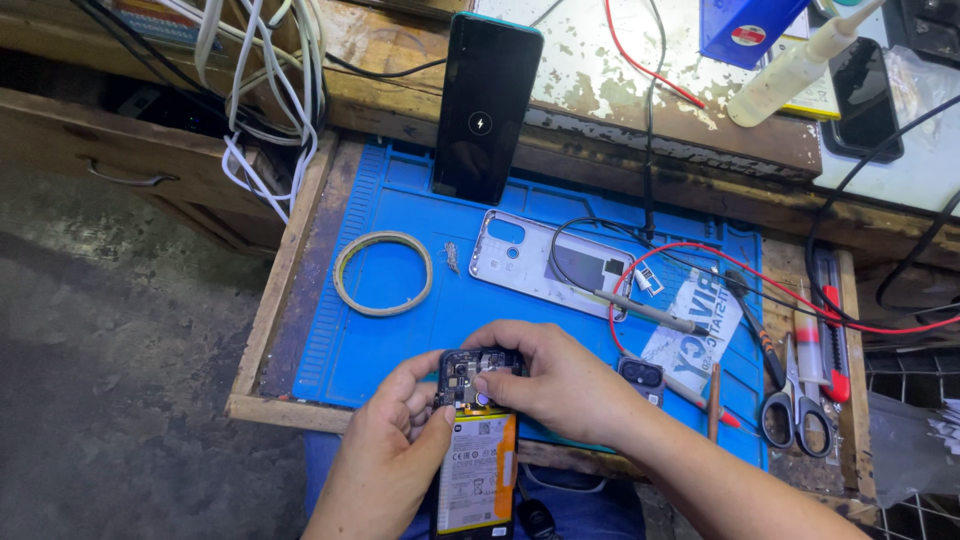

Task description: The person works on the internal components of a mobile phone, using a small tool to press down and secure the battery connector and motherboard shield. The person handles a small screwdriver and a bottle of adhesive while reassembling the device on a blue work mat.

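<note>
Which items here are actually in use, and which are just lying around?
In use:
- opened phone with its battery showing, held by the left hand and right hand
- blue mat under the work

Lying about:
- back cover
- tape roll
- standing phone
- scissors
- glue bottle
- red wire

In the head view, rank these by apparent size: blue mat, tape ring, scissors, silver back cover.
1. blue mat
2. silver back cover
3. tape ring, close to the cover, so unsure
4. scissors
</note>
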